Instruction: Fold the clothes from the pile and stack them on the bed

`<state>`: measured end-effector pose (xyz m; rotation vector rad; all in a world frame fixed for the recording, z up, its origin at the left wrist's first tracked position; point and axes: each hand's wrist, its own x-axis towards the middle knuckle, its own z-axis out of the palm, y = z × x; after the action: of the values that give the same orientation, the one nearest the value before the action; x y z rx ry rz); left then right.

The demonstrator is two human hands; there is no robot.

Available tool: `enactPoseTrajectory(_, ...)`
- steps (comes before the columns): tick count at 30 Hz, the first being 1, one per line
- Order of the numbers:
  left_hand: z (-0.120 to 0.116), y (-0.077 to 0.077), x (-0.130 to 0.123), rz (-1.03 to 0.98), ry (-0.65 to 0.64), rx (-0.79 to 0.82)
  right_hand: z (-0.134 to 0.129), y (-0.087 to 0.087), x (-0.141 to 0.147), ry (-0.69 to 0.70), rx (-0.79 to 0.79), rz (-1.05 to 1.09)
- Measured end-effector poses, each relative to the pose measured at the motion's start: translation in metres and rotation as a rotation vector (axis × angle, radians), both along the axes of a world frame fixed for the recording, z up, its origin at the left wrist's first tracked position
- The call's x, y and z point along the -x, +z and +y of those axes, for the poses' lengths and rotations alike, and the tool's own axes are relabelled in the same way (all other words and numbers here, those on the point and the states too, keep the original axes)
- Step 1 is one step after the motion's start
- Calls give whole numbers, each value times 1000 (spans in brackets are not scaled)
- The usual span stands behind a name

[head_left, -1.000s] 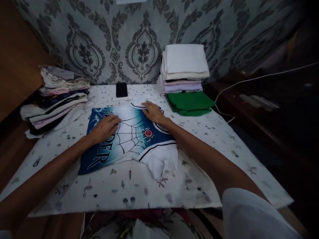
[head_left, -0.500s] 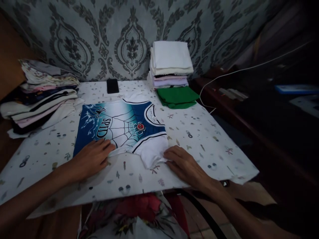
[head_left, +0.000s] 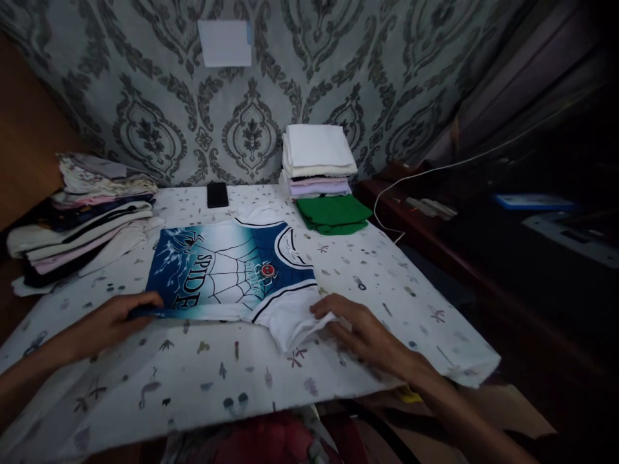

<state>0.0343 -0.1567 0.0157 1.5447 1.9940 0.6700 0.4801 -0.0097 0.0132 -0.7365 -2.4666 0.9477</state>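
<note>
A blue and white shirt (head_left: 232, 267) with a spider web print lies spread sideways on the patterned white tablecloth (head_left: 193, 380), its neckline toward the right. My left hand (head_left: 120, 316) pinches the blue hem corner at the near left. At the near right, my right hand (head_left: 360, 325) grips the edge of the white sleeve between thumb and fingers, and that edge is slightly raised.
Folded clothes (head_left: 91, 225) are stacked at the left. A black phone (head_left: 217, 194) lies near the wall. Folded white cloths (head_left: 319, 151) and a green cloth (head_left: 333, 214) sit at the back right. A white cable (head_left: 435, 169) runs along the right.
My left hand has moved left from the shirt's near edge to the hem corner and taken hold of it. My right hand now lifts the sleeve edge. The view has tilted up.
</note>
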Motion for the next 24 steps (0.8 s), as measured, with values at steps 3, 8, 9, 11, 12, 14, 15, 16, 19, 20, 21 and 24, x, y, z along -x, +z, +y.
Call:
enactPoseTrajectory(3, 25, 10, 6, -280, 113, 70, 47, 9, 34, -62, 159, 146)
enactPoseTrajectory(8, 53, -2, 9, -562, 397, 116, 122, -12, 91, -466, 395, 81)
enactPoseTrajectory(9, 54, -5, 9, -563, 415, 121, 128, -17, 95, -517, 388, 54)
enactPoseTrajectory(11, 54, -7, 8, -534, 416, 117, 127, -25, 93, -554, 325, 50)
enactPoseTrajectory(12, 52, -7, 7, -514, 406, 112, 122, -27, 89, -546, 292, 61)
enactPoseTrajectory(14, 49, -5, 4, -457, 388, 92, 105, -26, 79, -512, 237, 74)
enactPoseTrajectory(15, 48, -4, 2, -414, 387, 80, 95, -25, 75, -497, 211, 73)
enactPoseTrajectory(16, 46, -3, -1, -366, 384, 67, 86, -24, 71, -485, 184, 70)
enactPoseTrajectory(19, 42, -3, -11, -225, 377, 9, 65, -28, 65, -480, 101, 62)
enactPoseTrajectory(20, 41, -5, -14, -198, 372, -17, 61, -31, 63, -484, 69, 56)
enactPoseTrajectory(21, 40, -6, -17, -172, 370, -46, 59, -35, 62, -484, 36, 44)
enactPoseTrajectory(24, 39, -10, -21, -5, 372, -102, 60, -45, 61, -497, -84, -14)
